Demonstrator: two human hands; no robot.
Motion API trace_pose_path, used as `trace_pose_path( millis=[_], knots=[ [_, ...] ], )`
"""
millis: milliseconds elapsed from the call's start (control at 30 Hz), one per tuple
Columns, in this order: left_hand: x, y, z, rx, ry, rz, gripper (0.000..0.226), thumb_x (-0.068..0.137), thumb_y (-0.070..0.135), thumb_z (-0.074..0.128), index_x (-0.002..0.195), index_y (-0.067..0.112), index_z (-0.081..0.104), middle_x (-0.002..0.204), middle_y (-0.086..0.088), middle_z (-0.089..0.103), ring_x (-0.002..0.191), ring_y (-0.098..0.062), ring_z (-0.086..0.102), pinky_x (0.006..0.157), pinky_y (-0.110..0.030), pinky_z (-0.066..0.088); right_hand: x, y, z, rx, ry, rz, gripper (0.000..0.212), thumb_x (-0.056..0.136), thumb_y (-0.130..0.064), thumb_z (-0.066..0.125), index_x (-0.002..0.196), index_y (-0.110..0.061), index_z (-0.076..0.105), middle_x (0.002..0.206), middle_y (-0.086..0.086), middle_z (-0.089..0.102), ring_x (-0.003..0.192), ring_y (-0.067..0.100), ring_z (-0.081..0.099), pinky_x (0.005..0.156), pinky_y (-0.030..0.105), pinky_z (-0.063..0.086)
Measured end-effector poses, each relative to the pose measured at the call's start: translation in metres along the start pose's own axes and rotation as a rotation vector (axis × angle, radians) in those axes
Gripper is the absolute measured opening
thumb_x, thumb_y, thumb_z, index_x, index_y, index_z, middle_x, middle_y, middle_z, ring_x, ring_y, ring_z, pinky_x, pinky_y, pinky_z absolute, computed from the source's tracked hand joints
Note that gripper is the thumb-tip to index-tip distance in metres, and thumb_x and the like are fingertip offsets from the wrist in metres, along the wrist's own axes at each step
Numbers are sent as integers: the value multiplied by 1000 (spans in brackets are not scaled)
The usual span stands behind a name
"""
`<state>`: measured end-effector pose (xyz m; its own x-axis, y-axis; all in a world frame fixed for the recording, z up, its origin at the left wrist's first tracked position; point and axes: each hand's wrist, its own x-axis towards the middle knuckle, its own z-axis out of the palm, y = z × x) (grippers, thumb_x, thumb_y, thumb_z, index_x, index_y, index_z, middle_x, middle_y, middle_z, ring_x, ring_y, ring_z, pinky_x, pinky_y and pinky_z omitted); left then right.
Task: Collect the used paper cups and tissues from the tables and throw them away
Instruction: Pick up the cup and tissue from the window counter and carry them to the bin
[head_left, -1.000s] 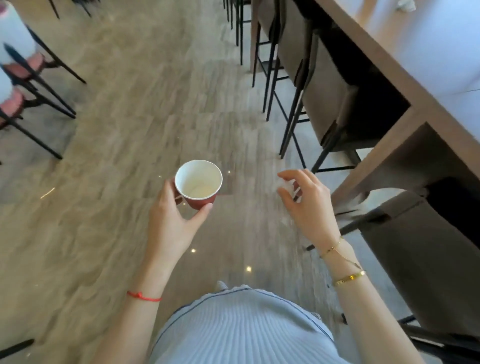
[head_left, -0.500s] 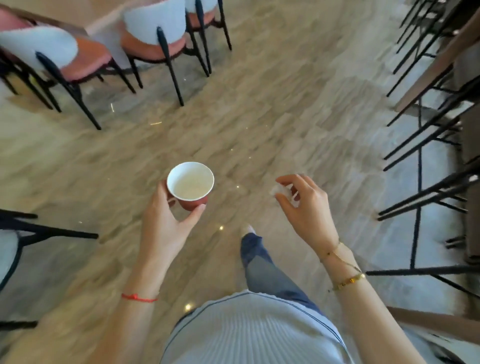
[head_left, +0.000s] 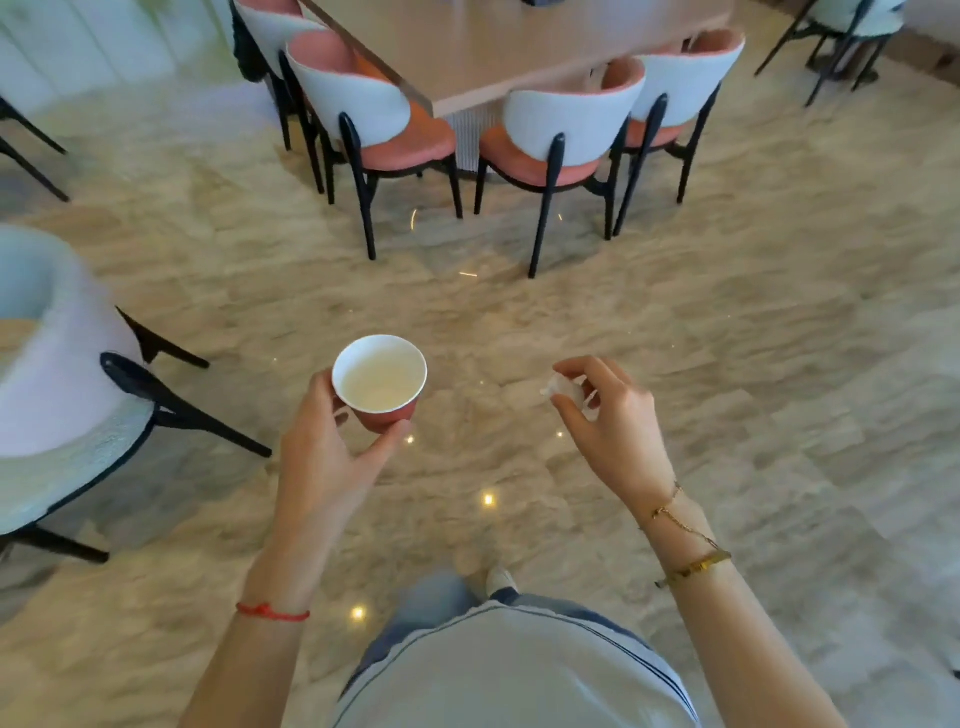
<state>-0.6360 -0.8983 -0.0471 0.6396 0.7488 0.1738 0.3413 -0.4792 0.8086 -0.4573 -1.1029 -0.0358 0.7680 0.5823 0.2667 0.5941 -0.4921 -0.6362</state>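
A red paper cup (head_left: 380, 383) with a white inside is held upright in front of me over the floor. My left hand (head_left: 324, 457) is shut on it, thumb and fingers around its lower wall. A small crumpled white tissue (head_left: 563, 388) is pinched in my right hand (head_left: 613, 426), mostly hidden by the fingers. The two hands are level with each other and apart, about a cup's width or two between them.
A light wooden table (head_left: 498, 52) stands ahead, with pink-and-white chairs (head_left: 550, 135) on black legs pushed around it. Another white chair (head_left: 57, 395) is close at my left. More chair legs (head_left: 831, 57) show at the far right. Glossy marble floor (head_left: 779, 364) lies between.
My view has swung left, away from the long counter and bar stools, toward the table with pink chairs. Both hands keep the cup and tissue in the same pose.
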Motion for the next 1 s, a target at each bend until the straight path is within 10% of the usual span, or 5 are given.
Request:
trace_pose_path(
  millis=[133, 333, 633, 767, 1000],
  knots=[
    [50, -12, 1, -16, 99, -107, 70, 61, 41, 83, 119, 37, 44, 108, 21, 56, 96, -6, 59, 75, -17, 43, 84, -3, 32, 31, -96, -86, 25, 85, -15, 69, 109, -16, 64, 102, -5, 63, 79, 6, 55, 72, 20, 49],
    [137, -50, -6, 12, 227, -190, 64, 62, 45, 81, 105, 54, 34, 99, 42, 47, 91, 19, 51, 67, -4, 40, 194, -14, 107, 52, -209, -163, 25, 86, -15, 68, 110, -13, 64, 101, -4, 63, 79, 8, 56, 73, 21, 50],
    [336, -119, -62, 44, 325, -213, 63, 69, 30, 83, 119, 33, 44, 115, 11, 57, 100, -7, 56, 74, -3, 39, 400, -93, 241, 91, -300, -288, 26, 85, -13, 69, 110, -15, 64, 102, -7, 62, 80, 6, 55, 73, 12, 45],
    [426, -144, -95, 22, 316, -225, 60, 72, 26, 83, 120, 23, 49, 111, 14, 59, 104, -9, 57, 86, -18, 45, 486, -131, 292, 103, -296, -323, 25, 85, -13, 69, 109, -15, 63, 100, -7, 59, 77, 2, 52, 72, 5, 40],
    [560, -203, -133, 42, 364, -309, 60, 69, 39, 83, 116, 32, 47, 106, 18, 59, 97, -2, 58, 74, -3, 40, 607, -176, 384, 118, -348, -335, 23, 84, -10, 70, 106, -12, 65, 97, -4, 62, 76, 0, 51, 71, 2, 37]
  ],
)
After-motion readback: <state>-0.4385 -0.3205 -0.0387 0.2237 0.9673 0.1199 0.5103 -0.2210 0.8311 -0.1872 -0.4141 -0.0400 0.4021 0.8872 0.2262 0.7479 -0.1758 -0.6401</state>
